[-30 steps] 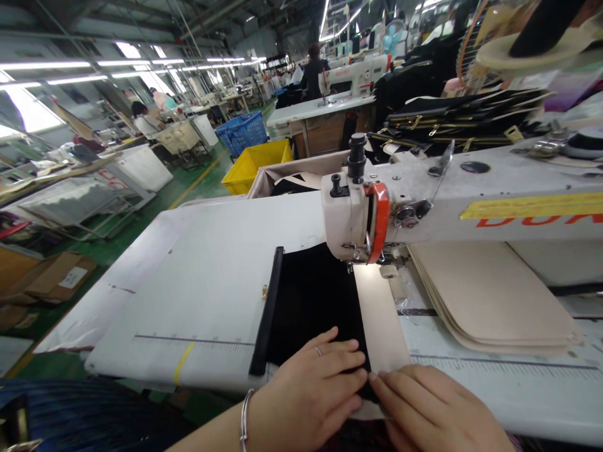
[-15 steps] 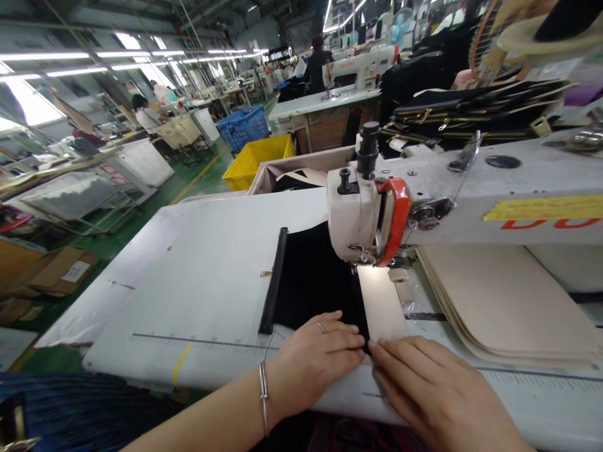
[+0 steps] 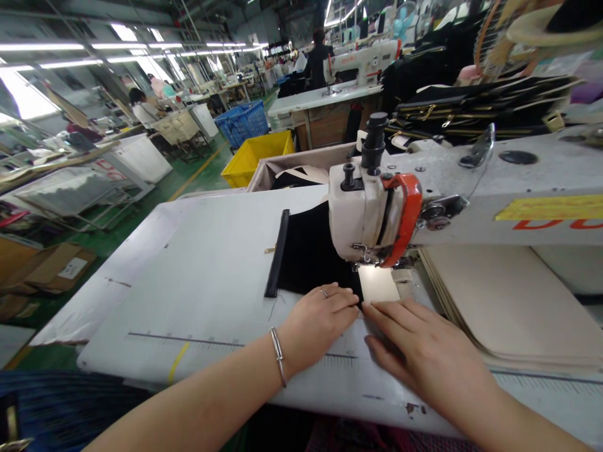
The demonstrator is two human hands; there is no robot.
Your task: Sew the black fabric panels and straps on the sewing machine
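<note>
Black fabric (image 3: 311,251) lies flat on the white sewing table, with a zipper strip (image 3: 277,254) along its left edge. A beige piece (image 3: 379,285) runs beside its right edge, under the sewing machine head (image 3: 358,213). My left hand (image 3: 323,320), with a ring and a bracelet, rests on the fabric's near right corner, fingers extended. Flat against the near end of the beige piece, my right hand (image 3: 419,345) is open, its thumb apart. Both hands' fingertips almost meet at the seam between the two materials.
Stacked beige panels (image 3: 513,295) lie right of the machine head. Behind the table are a beige bin (image 3: 261,176), a yellow crate (image 3: 254,154) and a blue basket (image 3: 242,125). Black pouches (image 3: 480,113) are piled behind the machine arm. Other people sit or stand farther back.
The black fabric and beige piece have slid away from me, farther under the machine head. Both my hands have moved forward with them. The view has shifted slightly.
</note>
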